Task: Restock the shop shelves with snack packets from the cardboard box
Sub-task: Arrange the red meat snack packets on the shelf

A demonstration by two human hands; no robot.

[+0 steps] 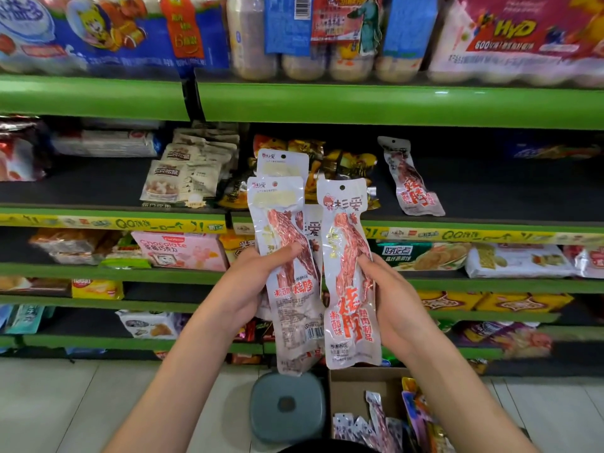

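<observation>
Your left hand (pixel 243 289) grips stacked packets (pixel 287 256) and your right hand (pixel 397 299) one packet (pixel 348 273), red Chinese lettering between your fingers, before green shelves (pixel 359 104); cardboard box (pixel 359 384) below.

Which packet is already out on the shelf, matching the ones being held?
Find the dark shelf under the upper green rail. On its right part one long white packet with red meat printed on it lies alone, tilted. Neighbouring packets are yellow or beige.
</observation>
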